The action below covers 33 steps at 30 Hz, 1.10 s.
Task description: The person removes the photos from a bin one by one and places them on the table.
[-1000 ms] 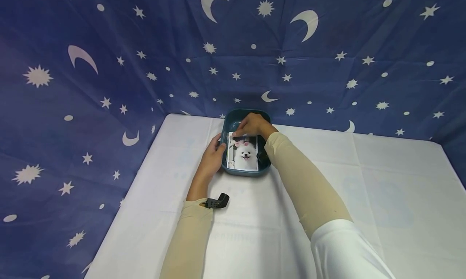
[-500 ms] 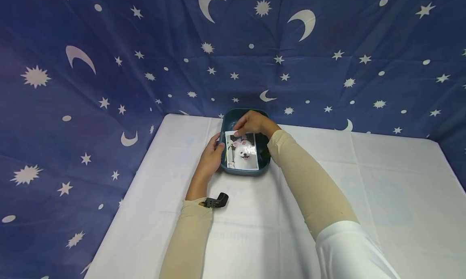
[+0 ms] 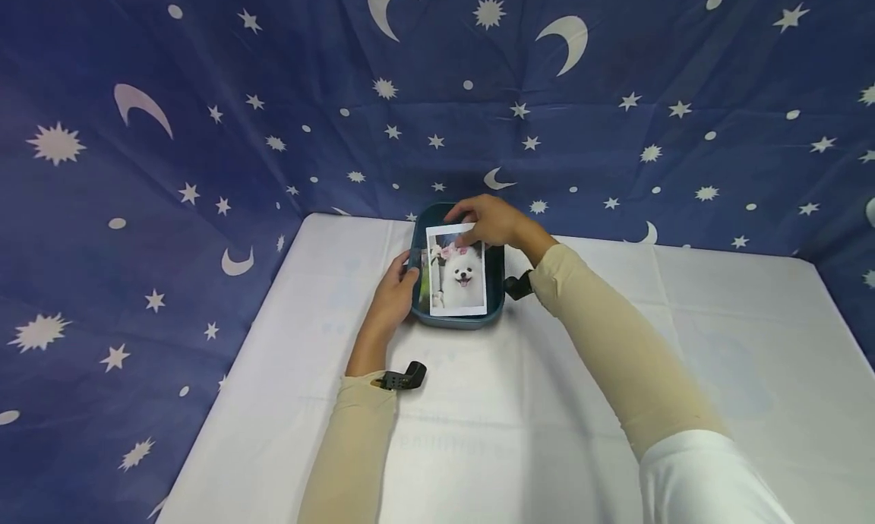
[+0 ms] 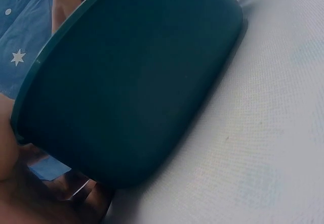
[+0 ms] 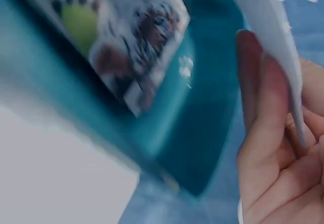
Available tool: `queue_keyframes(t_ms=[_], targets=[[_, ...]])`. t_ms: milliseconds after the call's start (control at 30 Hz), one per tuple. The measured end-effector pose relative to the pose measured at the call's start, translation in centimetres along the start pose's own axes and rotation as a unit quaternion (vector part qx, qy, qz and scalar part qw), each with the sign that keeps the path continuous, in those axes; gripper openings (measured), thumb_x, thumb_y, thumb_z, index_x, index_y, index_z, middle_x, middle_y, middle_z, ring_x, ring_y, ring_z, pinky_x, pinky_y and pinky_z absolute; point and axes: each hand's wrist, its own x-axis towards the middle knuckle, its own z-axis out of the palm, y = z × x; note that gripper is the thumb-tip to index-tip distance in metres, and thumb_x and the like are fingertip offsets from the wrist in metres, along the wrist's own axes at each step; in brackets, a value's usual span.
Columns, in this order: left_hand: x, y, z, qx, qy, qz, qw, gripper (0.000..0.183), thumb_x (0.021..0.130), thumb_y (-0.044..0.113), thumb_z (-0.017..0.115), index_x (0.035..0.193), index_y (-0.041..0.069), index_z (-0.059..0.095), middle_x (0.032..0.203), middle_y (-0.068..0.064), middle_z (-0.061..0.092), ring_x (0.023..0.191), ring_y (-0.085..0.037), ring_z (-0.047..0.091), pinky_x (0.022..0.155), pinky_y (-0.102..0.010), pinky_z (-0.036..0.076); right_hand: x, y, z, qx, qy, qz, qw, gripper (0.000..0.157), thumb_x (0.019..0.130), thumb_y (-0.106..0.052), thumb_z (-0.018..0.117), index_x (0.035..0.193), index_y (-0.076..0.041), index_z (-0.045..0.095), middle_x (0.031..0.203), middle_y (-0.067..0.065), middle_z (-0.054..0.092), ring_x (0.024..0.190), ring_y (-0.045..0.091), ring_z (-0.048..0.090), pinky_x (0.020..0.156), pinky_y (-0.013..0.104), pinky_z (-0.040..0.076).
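My right hand [image 3: 497, 222] pinches the top of a white-bordered photo [image 3: 463, 281] of a fluffy white dog, between thumb and fingers. The photo is tilted over a teal plastic box [image 3: 451, 323]. From the right wrist the same photo shows almost edge-on, with its pale back [image 5: 271, 27]. Another photo, of a tiger cub [image 5: 152, 32], lies inside the box; only its greenish left strip shows in the head view. My left hand [image 3: 391, 300] grips the box's left wall, thumb at the rim. The left wrist view is mostly filled by the box's outer side [image 4: 126, 82].
The box stands on a white tablecloth [image 3: 465, 402] at the table's back edge. Right behind it hangs a dark blue curtain [image 3: 588, 137] with moons and stars. Black wrist devices sit at the left wrist [image 3: 405, 377] and right wrist [image 3: 518, 285].
My right hand has lifted the dog photo from inside the box, and its wrist has swung right and turned. The tiger photo's edge shows beneath. My left hand keeps its grip on the box.
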Motion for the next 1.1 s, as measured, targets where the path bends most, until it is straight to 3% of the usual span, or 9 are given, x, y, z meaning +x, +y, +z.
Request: queue_keyframes(t_ms=[67,200,400,600,767,933,1100], targets=[[0.0,0.0,0.0,-0.001,-0.002,0.003,1.0,0.051,0.11,0.029,0.043,0.16,0.026,0.034,0.156,-0.012,0.045,0.138,-0.031,0.049,0.118,-0.051,0.037,-1.1,0.3,-1.1,0.014,0.023,-0.005,1.0,0.042,0.088,-0.017,0.082,0.128,-0.019,0.069,0.119,0.009,0.07,0.101,0.026,0.064,0.077,0.039,0.055],[0.0,0.0,-0.2,0.001,-0.004,0.005,1.0,0.05,0.11,0.03,0.042,0.159,0.027,0.034,0.154,-0.012,0.047,0.133,-0.032,0.051,0.114,-0.052,0.039,-2.9,1.5,-2.9,0.064,0.077,0.004,0.995,0.037,0.088,-0.016,0.082,0.124,-0.019,0.072,0.113,0.008,0.071,0.093,0.024,0.065,0.072,0.034,0.054],[0.1,0.1,-0.2,0.008,-0.002,0.001,1.0,0.051,0.11,0.031,0.042,0.16,0.027,0.034,0.157,-0.012,0.044,0.141,-0.031,0.046,0.12,-0.052,0.034,-4.9,4.8,-4.5,0.163,0.136,0.045,0.976,0.042,0.089,-0.013,0.081,0.129,-0.015,0.068,0.113,0.008,0.068,0.086,0.021,0.069,0.071,0.033,0.06],[0.0,0.1,0.0,0.011,0.002,-0.007,0.9999,0.05,0.11,0.031,0.042,0.159,0.027,0.035,0.159,-0.01,0.043,0.144,-0.029,0.043,0.122,-0.05,0.03,-6.9,8.3,-5.8,0.2,0.205,0.085,0.954,0.041,0.088,-0.021,0.083,0.125,-0.011,0.068,0.104,0.001,0.065,0.079,0.014,0.068,0.067,0.028,0.059],[-0.3,0.3,0.0,0.016,-0.002,-0.002,0.9999,0.051,0.11,0.033,0.042,0.16,0.026,0.035,0.158,-0.01,0.044,0.144,-0.03,0.043,0.123,-0.05,0.03,-8.0,11.1,-6.4,0.243,0.225,0.087,0.939,0.044,0.088,-0.02,0.082,0.129,-0.011,0.068,0.102,-0.003,0.062,0.078,0.01,0.069,0.066,0.027,0.06],[-0.4,0.4,0.0,0.013,-0.007,-0.003,0.9999,0.051,0.11,0.034,0.041,0.16,0.026,0.034,0.159,-0.01,0.043,0.146,-0.029,0.042,0.123,-0.05,0.029,-8.0,13.6,-5.8,0.234,0.236,0.098,0.938,0.046,0.087,-0.023,0.083,0.128,-0.01,0.067,0.1,-0.004,0.062,0.076,0.008,0.067,0.064,0.025,0.058],[-0.3,0.3,0.0,0.01,-0.002,-0.003,0.9999,0.051,0.11,0.033,0.041,0.16,0.026,0.034,0.158,-0.01,0.044,0.144,-0.029,0.043,0.122,-0.05,0.031,-6.9,15.4,-4.3,0.19,0.247,0.097,0.945,0.046,0.084,-0.029,0.086,0.123,-0.009,0.07,0.099,-0.003,0.06,0.076,0.011,0.057,0.06,0.024,0.049]])
